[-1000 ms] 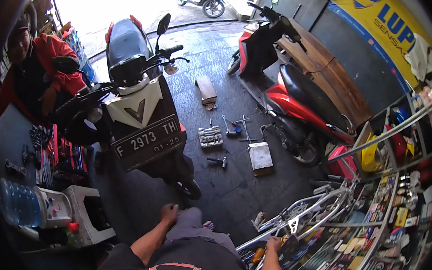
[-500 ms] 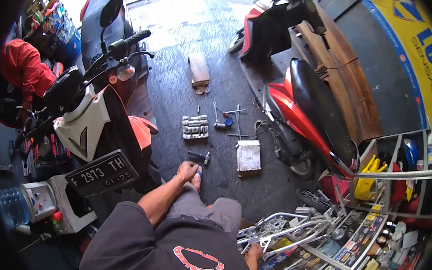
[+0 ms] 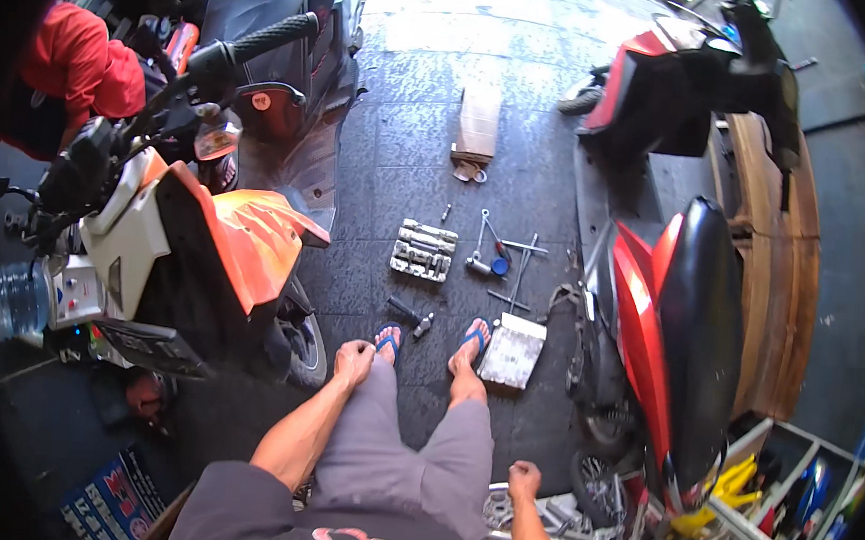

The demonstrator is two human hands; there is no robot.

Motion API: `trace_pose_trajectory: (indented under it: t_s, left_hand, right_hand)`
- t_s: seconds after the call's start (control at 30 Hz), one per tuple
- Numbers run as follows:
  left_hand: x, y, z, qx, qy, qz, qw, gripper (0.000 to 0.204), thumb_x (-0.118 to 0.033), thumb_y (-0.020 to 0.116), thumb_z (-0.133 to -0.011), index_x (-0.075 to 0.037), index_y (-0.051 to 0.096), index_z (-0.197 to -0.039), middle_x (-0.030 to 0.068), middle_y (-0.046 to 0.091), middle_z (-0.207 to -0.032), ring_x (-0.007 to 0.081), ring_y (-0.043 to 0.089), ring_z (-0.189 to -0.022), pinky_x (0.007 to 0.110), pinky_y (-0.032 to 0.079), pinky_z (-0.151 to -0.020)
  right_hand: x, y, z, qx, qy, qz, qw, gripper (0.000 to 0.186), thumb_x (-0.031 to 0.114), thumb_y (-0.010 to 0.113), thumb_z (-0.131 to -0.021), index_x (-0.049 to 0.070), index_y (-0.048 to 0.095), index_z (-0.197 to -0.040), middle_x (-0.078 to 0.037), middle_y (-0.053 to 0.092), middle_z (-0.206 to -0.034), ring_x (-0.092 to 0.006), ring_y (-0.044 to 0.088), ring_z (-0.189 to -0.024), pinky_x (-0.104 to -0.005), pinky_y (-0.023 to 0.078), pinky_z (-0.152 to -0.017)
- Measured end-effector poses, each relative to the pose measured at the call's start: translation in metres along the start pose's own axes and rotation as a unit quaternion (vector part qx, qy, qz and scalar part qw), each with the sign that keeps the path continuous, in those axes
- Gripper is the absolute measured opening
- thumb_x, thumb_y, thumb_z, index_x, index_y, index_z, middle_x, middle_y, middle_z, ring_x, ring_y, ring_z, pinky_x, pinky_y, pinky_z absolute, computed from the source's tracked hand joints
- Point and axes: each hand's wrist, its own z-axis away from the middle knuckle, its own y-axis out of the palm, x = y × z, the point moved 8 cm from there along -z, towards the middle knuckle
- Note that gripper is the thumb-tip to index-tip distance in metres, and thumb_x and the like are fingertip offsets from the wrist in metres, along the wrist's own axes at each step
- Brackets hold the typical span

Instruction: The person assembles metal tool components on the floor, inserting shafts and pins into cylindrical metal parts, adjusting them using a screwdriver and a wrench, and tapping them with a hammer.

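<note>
My left hand [image 3: 354, 362] is closed, its fingers curled by my left knee, and no object shows in it. Out to the right of my thigh hangs my right hand [image 3: 524, 479], also in a loose fist with nothing visible inside. On the dark floor before my sandalled feet lies a hammer [image 3: 410, 315] with a black handle. Beyond it sits a grey moulded tool tray [image 3: 424, 249]. To its right are a long-handled wrench [image 3: 482, 231], a round blue lid-like piece [image 3: 499, 267] and a thin cross-shaped wrench [image 3: 521, 272]. A smudged white box [image 3: 513, 352] stands beside my right foot.
A white and orange motorbike [image 3: 244, 242] is on the left, and a red and black scooter [image 3: 649, 325] on the right. A cardboard box [image 3: 477, 123] lies farther ahead. At far left a person in red [image 3: 86, 60] bends down. Metal frame parts [image 3: 565, 530] fill the lower right.
My view has swung and my body has straightened over both feet. My right hand has come away from the silver metal frame at the lower right. My left hand remains near my knee.
</note>
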Motion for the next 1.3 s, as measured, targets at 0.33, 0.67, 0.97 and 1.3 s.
trace_pose_trajectory:
  t_s: [0.33, 0.67, 0.97, 1.3]
  left_hand:
    - [-0.028, 0.137, -0.122, 0.112, 0.162, -0.01, 0.98, 0.039, -0.033, 0.059, -0.093, -0.002, 0.069, -0.115, 0.023, 0.072, -0.102, 0.0402, 0.067, -0.1, 0.043, 0.049, -0.095]
    - [-0.04, 0.014, -0.125, -0.076, 0.213, 0.364, 0.904, 0.041, -0.028, 0.068, -0.088, 0.009, 0.066, -0.105, 0.0173, 0.065, -0.09, 0.0216, 0.064, -0.084, 0.033, 0.051, -0.076]
    - [0.013, -0.029, -0.091, -0.211, 0.27, 0.338, 0.877, 0.041, -0.035, 0.067, -0.094, 0.005, 0.063, -0.101, 0.009, 0.056, -0.088, 0.0152, 0.057, -0.078, 0.028, 0.047, -0.067]
    - [0.069, 0.003, -0.154, -0.15, 0.137, 0.28, 0.938, 0.037, -0.027, 0.068, -0.092, 0.007, 0.067, -0.107, 0.0077, 0.065, -0.086, 0.0144, 0.063, -0.082, 0.027, 0.05, -0.076]
  right_hand:
    - [0.252, 0.198, -0.257, 0.025, -0.249, -0.04, 0.967, 0.019, 0.01, 0.067, -0.088, -0.001, 0.069, -0.104, -0.009, 0.069, -0.087, -0.0142, 0.064, -0.079, -0.0297, 0.052, -0.073]
    - [0.435, 0.304, -0.352, 0.055, -0.495, -0.103, 0.861, 0.02, 0.005, 0.064, -0.094, -0.001, 0.066, -0.112, -0.007, 0.069, -0.098, -0.0133, 0.065, -0.086, -0.0275, 0.052, -0.08]
    - [0.381, 0.51, -0.467, -0.043, -0.499, 0.007, 0.866, 0.033, 0.027, 0.067, -0.091, 0.001, 0.067, -0.111, -0.019, 0.063, -0.11, -0.0357, 0.062, -0.101, -0.0464, 0.05, -0.091]
    - [0.415, 0.537, -0.509, 0.105, -0.398, 0.19, 0.891, 0.04, 0.04, 0.065, -0.088, 0.001, 0.073, -0.092, -0.027, 0.071, -0.093, -0.043, 0.069, -0.094, -0.0499, 0.053, -0.085]
